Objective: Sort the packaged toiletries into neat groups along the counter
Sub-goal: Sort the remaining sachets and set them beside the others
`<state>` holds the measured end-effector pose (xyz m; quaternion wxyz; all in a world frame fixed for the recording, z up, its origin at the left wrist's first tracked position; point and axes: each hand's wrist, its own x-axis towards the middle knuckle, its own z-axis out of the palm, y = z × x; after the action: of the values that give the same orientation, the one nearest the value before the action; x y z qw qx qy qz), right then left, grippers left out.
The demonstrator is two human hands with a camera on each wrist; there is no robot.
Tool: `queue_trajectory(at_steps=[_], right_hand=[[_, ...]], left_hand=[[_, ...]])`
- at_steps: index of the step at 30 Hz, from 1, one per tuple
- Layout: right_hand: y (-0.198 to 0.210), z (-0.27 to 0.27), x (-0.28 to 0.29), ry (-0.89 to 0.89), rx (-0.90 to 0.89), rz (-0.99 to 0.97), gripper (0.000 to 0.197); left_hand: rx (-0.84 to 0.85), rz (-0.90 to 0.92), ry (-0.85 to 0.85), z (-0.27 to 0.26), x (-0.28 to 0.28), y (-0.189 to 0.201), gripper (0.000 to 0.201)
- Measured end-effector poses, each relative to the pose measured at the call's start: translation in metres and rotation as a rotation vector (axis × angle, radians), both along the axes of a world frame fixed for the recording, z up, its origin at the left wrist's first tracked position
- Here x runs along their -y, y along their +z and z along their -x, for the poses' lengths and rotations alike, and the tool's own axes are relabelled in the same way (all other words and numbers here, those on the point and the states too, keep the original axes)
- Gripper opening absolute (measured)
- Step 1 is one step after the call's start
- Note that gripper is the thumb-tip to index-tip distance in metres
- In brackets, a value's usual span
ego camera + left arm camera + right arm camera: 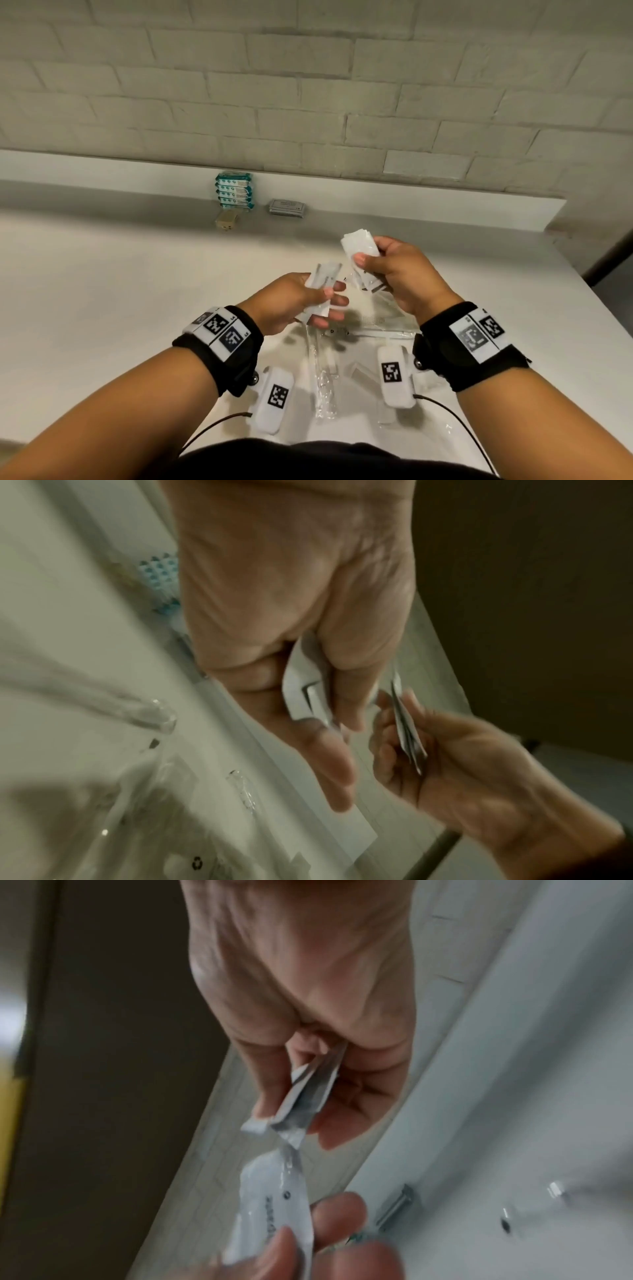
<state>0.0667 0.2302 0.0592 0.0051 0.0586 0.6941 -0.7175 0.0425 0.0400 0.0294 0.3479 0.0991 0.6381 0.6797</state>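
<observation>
Left hand (294, 301) pinches a white flat sachet (320, 291); right hand (397, 274) clasps several white sachets (359, 245), both grips held above the counter (102, 291). Teal packets (234, 192) stacked at far wall.

I see a smooth, matt white counter (102, 291) below a wall (308, 85) of rough, matt pale brick. My left hand (294, 301) holds a flat white packet (322, 284) that looks like matt paper or film. My right hand (400, 270) grips a small sheaf of white sachets (359, 245), slightly glossy at the creases. Clear, shiny plastic wrappers (325, 387) lie crinkled on the counter near me. At the back stand teal-and-white packs (234, 192) in glossy wrap, beside grey matt packets (287, 207). Black cloth wristbands (233, 349) carry smooth white plastic tags.
</observation>
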Motion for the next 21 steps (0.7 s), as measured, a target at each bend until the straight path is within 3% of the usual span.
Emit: queue_trajectory(at_steps=[3,7,9,12,15,18,21], right_hand=[[0.0,0.002,0.008,0.134,0.013,-0.348,0.013],[-0.015,-0.003,-0.001,0.164,0.111,-0.708,0.016],[-0.02,-0.009,-0.006,0.181,0.078,-0.809,0.023],[-0.009,-0.011,-0.004,0.177,-0.097,-0.704,0.019],[-0.002,-0.011,0.014,0.34,-0.086,-0.593,0.013],[-0.017,-0.01,0.021,0.206,-0.05,-0.589,0.029],[-0.028,-0.007,0.005,0.068,-0.039,-0.447,0.027]], left_hand=[[-0.117,0.141,-0.069,0.0,-0.003,0.002,0.02],[-0.205,0.206,0.223,0.014,0.005,0.002,0.034],[-0.214,0.262,0.256,0.019,0.014,0.001,0.037],[-0.297,0.366,0.135,0.015,0.014,0.003,0.032],[-0.282,0.288,0.119,0.012,0.0,0.004,0.016],[-0.188,0.221,0.176,0.012,-0.005,0.004,0.004],[-0.038,0.065,0.236,0.013,0.004,0.004,0.007]])
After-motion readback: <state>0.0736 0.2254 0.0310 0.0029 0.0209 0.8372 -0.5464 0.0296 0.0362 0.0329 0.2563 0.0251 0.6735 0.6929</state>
